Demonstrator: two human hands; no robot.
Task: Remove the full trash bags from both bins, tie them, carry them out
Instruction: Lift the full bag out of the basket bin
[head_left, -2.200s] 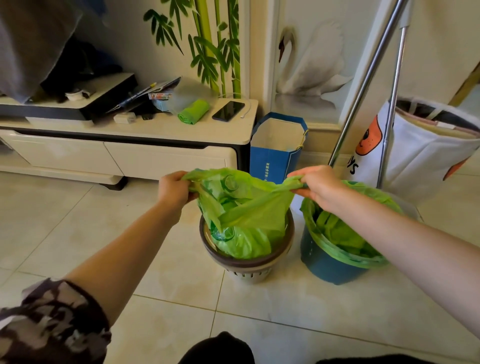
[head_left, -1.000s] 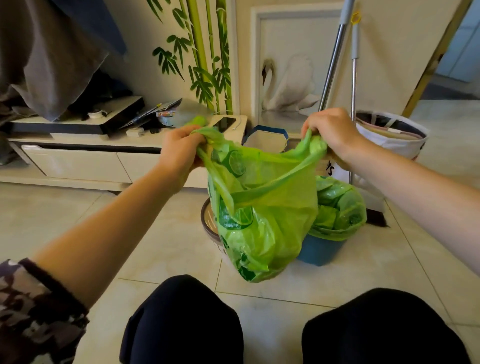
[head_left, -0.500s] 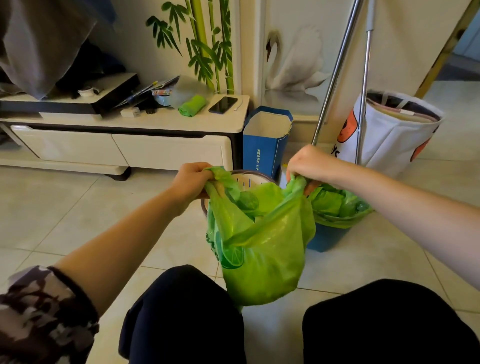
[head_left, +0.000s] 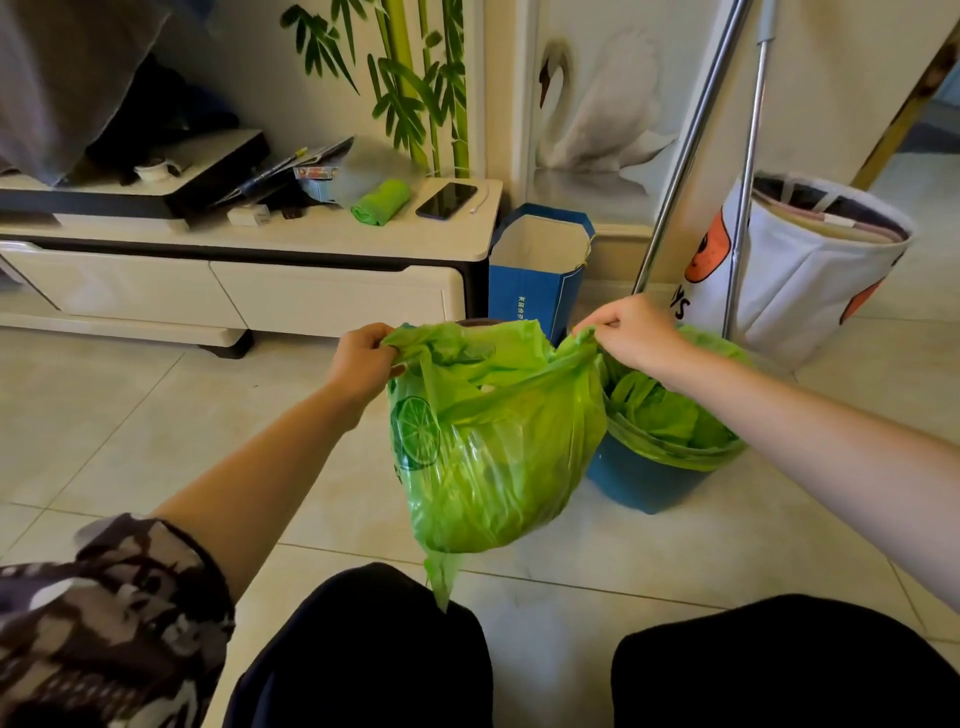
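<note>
Green trash bag (head_left: 493, 447) now lifted clear of first bin, hanging; left hand (head_left: 361, 361) and right hand (head_left: 636, 332) grip clamped on rim corners. Tying next; blue bin (head_left: 644, 483) bag untouched.

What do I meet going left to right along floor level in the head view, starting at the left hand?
left hand → lifted green trash bag → right hand → blue bin, still lined with its green bag → white fabric basket with orange print.

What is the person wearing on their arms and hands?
No gloves: the left hand and right hand are bare. The left arm has a short camouflage-patterned sleeve in brown, black and grey. No sleeve shows on the right arm, and no watch or rings are visible.
</note>
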